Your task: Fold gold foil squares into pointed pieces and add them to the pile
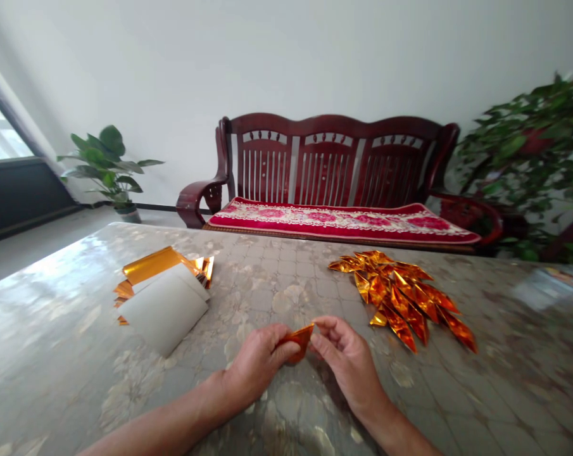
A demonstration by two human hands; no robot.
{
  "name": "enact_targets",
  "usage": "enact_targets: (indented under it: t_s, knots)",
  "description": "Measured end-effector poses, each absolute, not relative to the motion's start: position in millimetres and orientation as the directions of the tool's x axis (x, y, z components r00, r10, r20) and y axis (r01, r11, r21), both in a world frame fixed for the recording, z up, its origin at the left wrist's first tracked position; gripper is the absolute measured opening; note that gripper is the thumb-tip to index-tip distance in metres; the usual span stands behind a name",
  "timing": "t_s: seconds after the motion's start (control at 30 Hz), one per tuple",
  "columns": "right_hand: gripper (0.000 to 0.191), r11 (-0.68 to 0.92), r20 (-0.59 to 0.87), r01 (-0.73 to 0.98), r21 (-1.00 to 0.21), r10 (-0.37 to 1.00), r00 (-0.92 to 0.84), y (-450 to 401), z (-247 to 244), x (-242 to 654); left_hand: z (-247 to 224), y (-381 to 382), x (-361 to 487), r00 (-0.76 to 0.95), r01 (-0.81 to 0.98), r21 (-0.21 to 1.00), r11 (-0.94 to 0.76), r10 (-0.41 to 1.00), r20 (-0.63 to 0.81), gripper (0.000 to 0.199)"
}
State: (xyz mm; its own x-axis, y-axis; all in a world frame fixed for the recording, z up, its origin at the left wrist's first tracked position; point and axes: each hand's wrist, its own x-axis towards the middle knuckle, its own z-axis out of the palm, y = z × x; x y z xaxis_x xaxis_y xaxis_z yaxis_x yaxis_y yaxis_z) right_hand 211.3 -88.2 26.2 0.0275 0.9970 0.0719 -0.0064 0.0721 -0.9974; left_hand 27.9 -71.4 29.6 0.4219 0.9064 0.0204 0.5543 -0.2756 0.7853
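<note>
Wall (286, 57) pale and plain, across the top of the frame. Table (262, 272) below it, patterned in grey-brown, filling the lower half. Bench (324, 126) of dark red wood, upper centre, beyond the table; flowered red mat (328, 218) along its seat. Leafy plant (528, 152) spreading at upper right; smaller potted plant (106, 158) on the floor at upper left.

On the table, right of centre: pile (397, 291) of folded orange-gold foil shapes, pointed, overlapping. Left of centre: sheets (165, 304), loosely stacked, pale side up on top, gold showing behind and at the edges. Something clear and blurred at the right edge; cannot tell what.

My left hand (260, 358), lower centre, grips a foil piece between thumb and fingers. My right hand (346, 354), just beside it, has thumb and forefinger at the pointed end; cannot tell whether they pinch it. The piece (300, 342) itself: orange, cone-like, between my hands, near the bottom centre
</note>
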Motion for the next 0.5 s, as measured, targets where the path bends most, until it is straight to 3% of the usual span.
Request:
enact_targets:
  t_s: [0.23, 0.4, 0.5]
  knots:
    - [0.037, 0.181, 0.189, 0.121, -0.976, 0.981, 0.052, -90.4, 30.0, 212.0, 32.8, -72.2, 28.4, 0.445, 0.481, 0.846, -0.228, 0.896, -0.011, 0.028]
    - [0.034, 0.161, 0.163, 0.09, -0.983, 0.987, 0.017, -91.0, 33.0, 210.3, 36.6, -75.8, 28.5, 0.487, 0.479, 0.836, -0.266, 0.873, -0.001, 0.032]
    - [0.029, 0.148, 0.15, 0.051, -0.988, 0.988, 0.037, -89.9, 34.9, 208.8, 33.0, -78.7, 26.1, 0.447, 0.437, 0.857, -0.272, 0.893, 0.055, 0.021]
